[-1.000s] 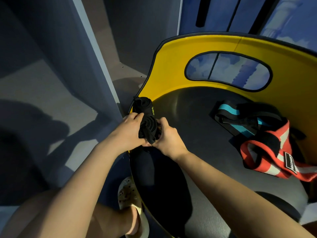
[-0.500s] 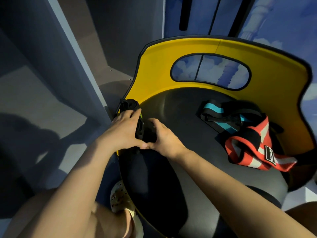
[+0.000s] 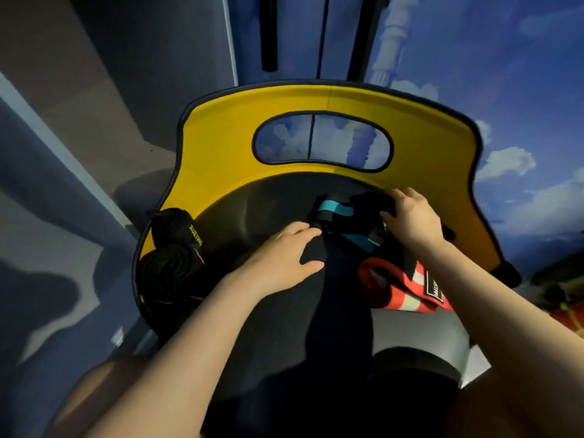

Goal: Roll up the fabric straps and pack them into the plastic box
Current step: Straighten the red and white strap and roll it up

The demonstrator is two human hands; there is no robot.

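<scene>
The black fabric strap with teal stripes (image 3: 339, 216) lies between our hands, its length running between them: right hand (image 3: 414, 216) fingers grasp its far black end, left hand (image 3: 284, 260) fingers hover released just beside its near end.

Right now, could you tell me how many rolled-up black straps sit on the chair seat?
2, both at the seat's left edge: one with yellow lettering farther back, one nearer. Others could be hidden.
</scene>
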